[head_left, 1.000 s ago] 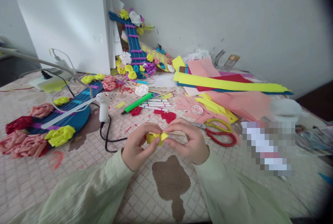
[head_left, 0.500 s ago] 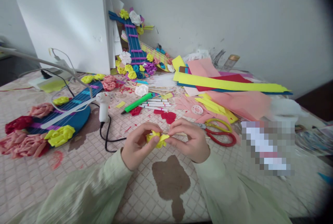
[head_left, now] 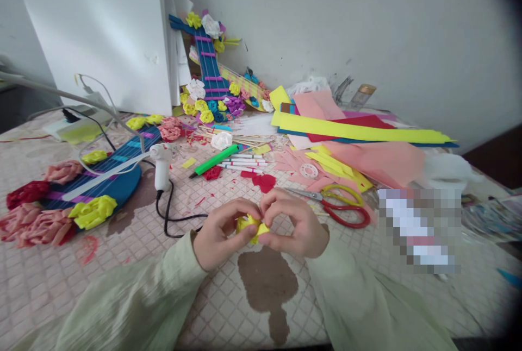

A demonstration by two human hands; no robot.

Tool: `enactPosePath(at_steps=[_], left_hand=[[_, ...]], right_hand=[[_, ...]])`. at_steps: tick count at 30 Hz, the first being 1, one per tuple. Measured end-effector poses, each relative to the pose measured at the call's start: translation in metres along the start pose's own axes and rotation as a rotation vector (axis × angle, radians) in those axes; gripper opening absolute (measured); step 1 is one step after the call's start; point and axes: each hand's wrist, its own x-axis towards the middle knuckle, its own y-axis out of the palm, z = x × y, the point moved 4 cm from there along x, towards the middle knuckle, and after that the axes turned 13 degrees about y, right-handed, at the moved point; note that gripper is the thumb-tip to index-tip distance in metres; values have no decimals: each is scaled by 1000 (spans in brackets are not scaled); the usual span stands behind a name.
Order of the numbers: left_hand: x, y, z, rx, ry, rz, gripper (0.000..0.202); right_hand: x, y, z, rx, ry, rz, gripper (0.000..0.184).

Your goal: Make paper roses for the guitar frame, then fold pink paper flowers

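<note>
Both hands meet at the middle of the table, wrists resting low and pale green sleeves running back toward the camera. The left hand (head_left: 220, 234) curls in from one side and the right hand (head_left: 296, 226) from the other, knuckles arched and fingertips almost touching each other. Between them sits the yellow paper piece (head_left: 250, 227), small, soft and crinkled. It may be a rolled flower, but the fingers cover too much of it to be sure. Each hand is pinched closed on it, thumb below and fingers on top, and it hangs just above the tablecloth (head_left: 122, 264), a quilted cream cloth with a brown patch (head_left: 267, 280) right below the hands.

Just beyond the right hand lie the scissors (head_left: 340, 207), with red and yellow handles and the blades pointing left. Red paper scraps (head_left: 265, 181) lie near them. Farther back are a green marker (head_left: 216, 161) and a row of white pens (head_left: 244, 165). To the left a white glue gun (head_left: 160, 166) stands upright, its black cord looping toward the left hand. Beside it lies a blue guitar-shaped craft (head_left: 101, 177) edged with yellow, pink and red paper flowers. A second guitar craft (head_left: 212, 74) leans against the wall, and long yellow paper strips (head_left: 359, 132) lie over pink sheets (head_left: 375, 161) on the right.
</note>
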Motion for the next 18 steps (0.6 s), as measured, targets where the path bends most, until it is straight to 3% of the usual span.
enactPosePath(at_steps=[9,18], left_hand=[[0,5,-1,-172,-102,21,9],[-3,3,4,-253,-153,-27,7]], right_hand=[[-1,2,2,71,-16,85,15],[0,1,2,25,-9,5,12]])
